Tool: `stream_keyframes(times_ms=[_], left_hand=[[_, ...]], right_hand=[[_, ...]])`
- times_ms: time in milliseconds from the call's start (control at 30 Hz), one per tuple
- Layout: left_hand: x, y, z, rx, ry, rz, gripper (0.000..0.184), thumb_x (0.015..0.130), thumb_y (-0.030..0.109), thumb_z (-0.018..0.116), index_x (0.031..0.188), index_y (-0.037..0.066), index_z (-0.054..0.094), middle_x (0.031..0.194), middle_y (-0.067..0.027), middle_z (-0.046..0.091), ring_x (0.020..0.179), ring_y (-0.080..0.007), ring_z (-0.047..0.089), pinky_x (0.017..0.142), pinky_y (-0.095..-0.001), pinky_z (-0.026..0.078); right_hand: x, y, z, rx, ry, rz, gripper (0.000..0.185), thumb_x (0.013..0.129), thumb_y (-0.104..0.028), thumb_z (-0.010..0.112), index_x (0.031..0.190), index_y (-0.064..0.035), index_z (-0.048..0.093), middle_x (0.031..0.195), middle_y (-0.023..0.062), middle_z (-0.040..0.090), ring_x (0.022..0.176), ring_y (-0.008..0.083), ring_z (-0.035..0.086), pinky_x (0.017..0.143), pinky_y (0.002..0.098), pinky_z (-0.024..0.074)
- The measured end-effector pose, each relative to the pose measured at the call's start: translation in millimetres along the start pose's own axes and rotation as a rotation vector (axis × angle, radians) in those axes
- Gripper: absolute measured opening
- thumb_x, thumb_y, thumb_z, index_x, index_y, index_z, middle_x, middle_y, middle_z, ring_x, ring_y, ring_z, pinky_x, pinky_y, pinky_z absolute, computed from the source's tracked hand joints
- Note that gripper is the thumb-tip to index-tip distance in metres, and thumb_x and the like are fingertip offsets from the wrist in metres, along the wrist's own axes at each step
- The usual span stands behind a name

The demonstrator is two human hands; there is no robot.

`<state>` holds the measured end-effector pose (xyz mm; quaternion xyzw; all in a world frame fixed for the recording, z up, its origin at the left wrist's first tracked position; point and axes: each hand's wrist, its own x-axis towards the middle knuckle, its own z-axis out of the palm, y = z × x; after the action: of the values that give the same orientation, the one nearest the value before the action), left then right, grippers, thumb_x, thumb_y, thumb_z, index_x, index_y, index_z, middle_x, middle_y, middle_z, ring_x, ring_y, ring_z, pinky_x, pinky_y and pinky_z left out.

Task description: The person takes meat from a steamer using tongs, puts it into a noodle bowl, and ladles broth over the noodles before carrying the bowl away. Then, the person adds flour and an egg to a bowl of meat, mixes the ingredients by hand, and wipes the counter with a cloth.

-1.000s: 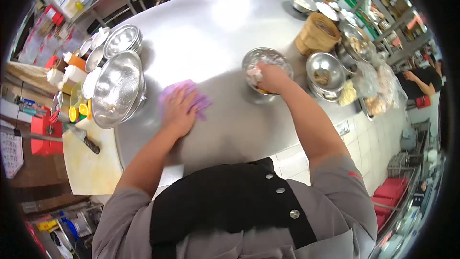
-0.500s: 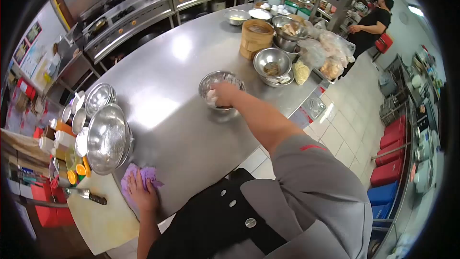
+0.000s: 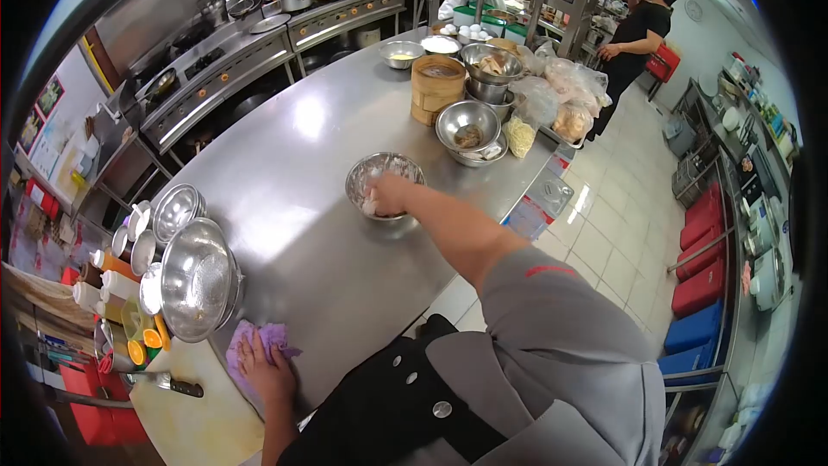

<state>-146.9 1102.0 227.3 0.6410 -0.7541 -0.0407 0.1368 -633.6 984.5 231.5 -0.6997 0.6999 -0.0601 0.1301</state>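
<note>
My right hand reaches down into a steel mixing bowl whose inner wall is smeared with white, flour-like paste. Its fingers are curled and coated white; what lies within them is hidden. My left hand rests with fingers stretched flat on a crumpled purple cloth near the table's edge. Just beyond the cloth stands a large stack of steel bowls. A cutting board lies left of that hand, with a black-handled knife at its far edge.
The steel table also carries a bamboo steamer, a bowl with brownish food, yellow shreds in a bag and sauce bottles. Stoves line the back wall. A person in black stands at the far right.
The camera view has shifted, so most things sit slightly differently in the picture. My right hand remains in the bowl, its pose slightly changed. My left hand stays on the cloth.
</note>
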Motion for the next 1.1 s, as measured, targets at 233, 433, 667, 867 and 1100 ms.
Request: stream_keyframes(times_ms=[233, 433, 667, 867, 1100], left_hand=[[-1.1, -0.3, 0.3, -0.037, 0.012, 0.015, 0.053, 0.096, 0.029, 0.054, 0.145, 0.012, 0.046, 0.153, -0.0177, 0.039, 0.142, -0.0385, 0.032, 0.116, -0.0546, 0.020], [-2.3, 2.6, -1.4, -0.015, 0.035, 0.016, 0.052, 0.096, 0.028, 0.054, 0.145, 0.013, 0.046, 0.152, -0.0184, 0.040, 0.141, -0.0390, 0.034, 0.115, -0.0542, 0.021], [-1.6, 5.6, -3.6, -0.008, 0.017, -0.002, 0.052, 0.096, 0.028, 0.053, 0.146, 0.014, 0.046, 0.152, -0.0177, 0.040, 0.142, -0.0373, 0.033, 0.116, -0.0531, 0.022], [-1.6, 6.0, -5.5, -0.009, 0.006, -0.016, 0.052, 0.096, 0.030, 0.054, 0.145, 0.014, 0.047, 0.152, -0.0178, 0.040, 0.143, -0.0363, 0.032, 0.116, -0.0525, 0.022], [-3.2, 4.2, -4.6, -0.017, 0.031, -0.014, 0.052, 0.095, 0.031, 0.055, 0.144, 0.015, 0.048, 0.151, -0.0174, 0.041, 0.143, -0.0358, 0.033, 0.117, -0.0528, 0.022]], right_hand=[[-12.3, -10.3, -42.3, -0.117, 0.027, 0.087, 0.058, 0.072, -0.029, 0.078, 0.125, -0.0128, 0.061, 0.113, 0.0194, 0.067, 0.107, 0.0353, 0.064, 0.092, 0.0430, 0.0516], [-27.5, -12.3, -69.3, 0.117, -0.103, 0.078, 0.064, 0.070, -0.031, 0.080, 0.128, -0.0129, 0.060, 0.118, 0.0181, 0.067, 0.110, 0.0346, 0.063, 0.093, 0.0417, 0.0515], [-7.8, -9.5, -32.8, -0.012, -0.112, 0.100, 0.056, 0.069, -0.027, 0.078, 0.122, -0.0173, 0.065, 0.106, 0.0183, 0.069, 0.101, 0.0355, 0.066, 0.088, 0.0424, 0.0527], [-22.1, -23.5, -32.2, -0.049, 0.026, -0.002, 0.031, 0.075, -0.015, 0.068, 0.106, -0.0127, 0.070, 0.101, 0.0184, 0.069, 0.099, 0.0354, 0.066, 0.087, 0.0445, 0.0523], [-15.0, -14.9, -41.4, 0.016, -0.070, 0.025, 0.034, 0.077, -0.016, 0.066, 0.110, -0.0119, 0.069, 0.124, 0.0230, 0.060, 0.107, 0.0384, 0.063, 0.093, 0.0432, 0.0502]])
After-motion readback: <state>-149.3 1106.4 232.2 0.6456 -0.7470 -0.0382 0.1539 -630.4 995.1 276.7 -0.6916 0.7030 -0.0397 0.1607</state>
